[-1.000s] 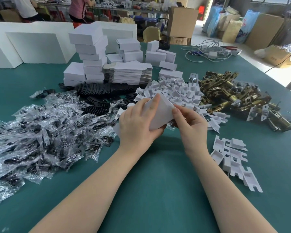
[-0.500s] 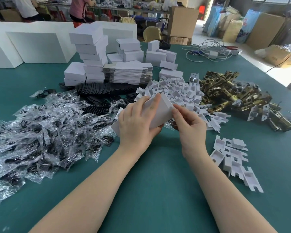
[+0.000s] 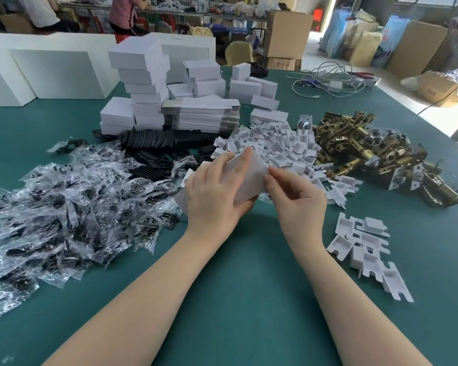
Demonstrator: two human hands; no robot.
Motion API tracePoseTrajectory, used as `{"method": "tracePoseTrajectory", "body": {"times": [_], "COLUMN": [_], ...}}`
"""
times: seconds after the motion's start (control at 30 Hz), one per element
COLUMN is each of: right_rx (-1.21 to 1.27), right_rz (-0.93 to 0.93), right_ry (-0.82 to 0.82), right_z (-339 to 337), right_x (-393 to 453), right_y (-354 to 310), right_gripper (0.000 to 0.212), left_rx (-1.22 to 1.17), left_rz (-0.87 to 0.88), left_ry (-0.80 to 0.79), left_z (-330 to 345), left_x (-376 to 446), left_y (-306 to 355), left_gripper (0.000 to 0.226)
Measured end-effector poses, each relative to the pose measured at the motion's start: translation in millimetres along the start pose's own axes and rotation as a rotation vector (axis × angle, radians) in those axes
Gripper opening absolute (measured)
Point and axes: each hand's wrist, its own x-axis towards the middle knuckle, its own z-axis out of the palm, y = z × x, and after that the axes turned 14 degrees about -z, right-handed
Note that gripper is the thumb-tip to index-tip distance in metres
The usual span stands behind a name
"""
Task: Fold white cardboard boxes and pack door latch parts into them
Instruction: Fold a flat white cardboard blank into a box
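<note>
A half-folded white cardboard box (image 3: pixel 250 178) is held just above the green table (image 3: pixel 249 286) in the middle of the view. My left hand (image 3: pixel 214 191) grips it from the left, fingers over its top and thumb under it. At the box's right end my right hand (image 3: pixel 296 196) pinches a flap with its fingertips. A heap of brass door latch parts (image 3: pixel 376 151) lies to the right. Behind the box sits a pile of white card inserts (image 3: pixel 275 146). Flat box blanks (image 3: pixel 201 117) are stacked further back.
Bagged black parts in clear plastic (image 3: pixel 64 207) cover the left. Black plates (image 3: pixel 154 141) lie behind them. Folded white boxes (image 3: pixel 143 80) stand stacked at the back. More white inserts (image 3: pixel 365 249) lie at the right front. Cables (image 3: pixel 328 83) sit far right. People work in the background.
My right hand has shifted from resting against the box's right side to pinching its end flap with raised fingertips. The left hand keeps its hold.
</note>
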Motion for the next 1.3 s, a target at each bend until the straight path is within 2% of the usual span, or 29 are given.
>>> {"method": "tracePoseTrajectory", "body": {"times": [0.13, 0.27, 0.4, 0.53, 0.7, 0.77, 0.87, 0.93, 1.0, 1.07, 1.1, 1.2, 1.23, 1.3], "right_rx": [-0.063, 0.017, -0.002, -0.031, -0.048, -0.022, -0.049, -0.011, 0.148, 0.294, 0.277, 0.154, 0.181, 0.272], "right_rz": [-0.035, 0.012, -0.032, -0.061, -0.061, 0.006, 0.175, 0.285, 0.391, 0.464, 0.495, 0.51, 0.529, 0.572], "right_ry": [-0.016, -0.052, -0.127, -0.14, -0.243, -0.172, 0.167, 0.398, 0.457, 0.363, 0.251, -0.056, -0.097, -0.032], "right_z": [4, 1, 5, 2, 5, 4, -8, -19, -25, -25, -24, -16, -14, -8], "right_x": [-4, 1, -2, -2, -1, 1, 8, 17, 25, 28, 28, 19, 15, 9], "right_y": [1, 2, 1, 5, 8, 12, 16, 16, 16, 15, 15, 18, 21, 20], "right_gripper": [0.028, 0.031, 0.042, 0.039, 0.055, 0.048, 0.041, 0.036, 0.025, 0.025, 0.029, 0.032, 0.032, 0.035], "left_rx": [0.019, -0.002, -0.056, -0.095, -0.095, -0.058, -0.062, -0.203, -0.475, -0.676, -0.718, -0.888, -0.956, -0.981], "left_rz": [0.009, 0.008, 0.029, 0.037, 0.132, 0.169, 0.099, -0.031, -0.159, -0.204, -0.181, -0.102, -0.108, -0.139], "left_ry": [0.016, -0.001, -0.021, -0.047, -0.049, -0.016, 0.016, 0.007, -0.103, -0.3, -0.386, -0.569, -0.604, -0.559], "left_z": [1, 3, 5, 2, 4, 4, 3, 1, 1, 2, 4, 11, 12, 13], "left_x": [1, 2, -2, -4, -6, -6, -4, -1, 3, 6, 7, 6, 4, 0], "left_y": [-1, -2, 1, 2, 9, 10, 9, 6, -1, -6, -8, -9, -7, -5], "left_gripper": [0.097, 0.099, 0.092, 0.089, 0.087, 0.084, 0.089, 0.098, 0.109, 0.117, 0.113, 0.074, 0.062, 0.045]}}
